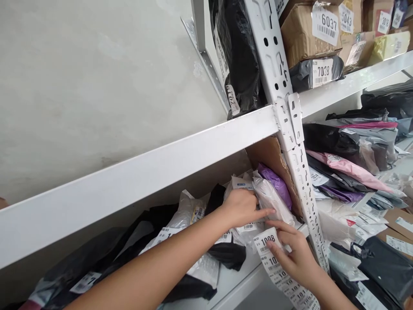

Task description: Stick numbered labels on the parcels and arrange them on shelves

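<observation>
My left hand (243, 208) reaches among the bagged parcels on the lower shelf. Its thumb lies across the front of a white plastic-wrapped parcel (271, 196), and the other fingers curl at that parcel's left edge, their tips partly hidden. Close beside it, my right hand (295, 252) pinches a long strip of printed number labels (274, 267), which hangs down below the shelf edge; the top label reads 1008. Behind the white parcel sits a purple bag (278, 185). A clear-wrapped parcel (238, 185) lies just left, under my left hand.
A white metal beam (138, 181) crosses above my forearms and meets a slotted upright post (301, 181). Black bags (230, 254) fill the shelf leftward. On the right, another rack holds cardboard boxes (309, 32) and stacked parcels (351, 170). A black parcel (240, 56) stands above the beam.
</observation>
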Demonstrator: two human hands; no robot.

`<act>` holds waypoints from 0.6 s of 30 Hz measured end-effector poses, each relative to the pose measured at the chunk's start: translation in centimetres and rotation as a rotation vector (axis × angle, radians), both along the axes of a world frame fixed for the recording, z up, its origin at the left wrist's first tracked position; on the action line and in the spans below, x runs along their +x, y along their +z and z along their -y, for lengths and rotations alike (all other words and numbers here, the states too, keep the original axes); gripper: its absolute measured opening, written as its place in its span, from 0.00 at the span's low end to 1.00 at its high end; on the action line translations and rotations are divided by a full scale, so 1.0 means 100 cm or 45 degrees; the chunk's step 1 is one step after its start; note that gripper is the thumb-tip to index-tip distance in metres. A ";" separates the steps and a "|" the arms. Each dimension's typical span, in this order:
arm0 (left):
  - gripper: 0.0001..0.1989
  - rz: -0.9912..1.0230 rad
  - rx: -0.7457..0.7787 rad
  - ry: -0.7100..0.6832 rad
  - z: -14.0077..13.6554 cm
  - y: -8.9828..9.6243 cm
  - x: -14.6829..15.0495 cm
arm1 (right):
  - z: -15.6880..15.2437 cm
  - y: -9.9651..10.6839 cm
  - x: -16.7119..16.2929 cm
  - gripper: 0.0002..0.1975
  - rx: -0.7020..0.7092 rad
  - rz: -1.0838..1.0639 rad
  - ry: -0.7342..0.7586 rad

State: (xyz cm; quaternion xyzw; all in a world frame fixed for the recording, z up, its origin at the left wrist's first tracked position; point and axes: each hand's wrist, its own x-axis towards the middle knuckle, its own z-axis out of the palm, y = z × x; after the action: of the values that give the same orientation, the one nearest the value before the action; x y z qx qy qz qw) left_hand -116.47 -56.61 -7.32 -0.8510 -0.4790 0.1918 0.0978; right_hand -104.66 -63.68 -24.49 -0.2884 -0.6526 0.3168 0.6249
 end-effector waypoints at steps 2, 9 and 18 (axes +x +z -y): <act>0.40 -0.088 -0.019 0.131 0.003 0.003 0.011 | -0.004 0.003 0.002 0.18 0.047 -0.009 0.044; 0.41 -0.054 0.102 0.227 -0.005 -0.003 0.011 | -0.020 0.029 0.015 0.18 0.295 -0.082 -0.071; 0.30 0.080 0.089 0.389 -0.023 -0.002 0.002 | -0.041 0.016 0.003 0.17 0.140 0.182 -0.027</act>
State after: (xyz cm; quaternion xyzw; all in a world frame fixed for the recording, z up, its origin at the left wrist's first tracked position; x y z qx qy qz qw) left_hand -116.29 -54.29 -7.56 -0.7698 -0.6122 0.1609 0.0819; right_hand -104.33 -59.58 -22.88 -0.2825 -0.7089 0.2525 0.5949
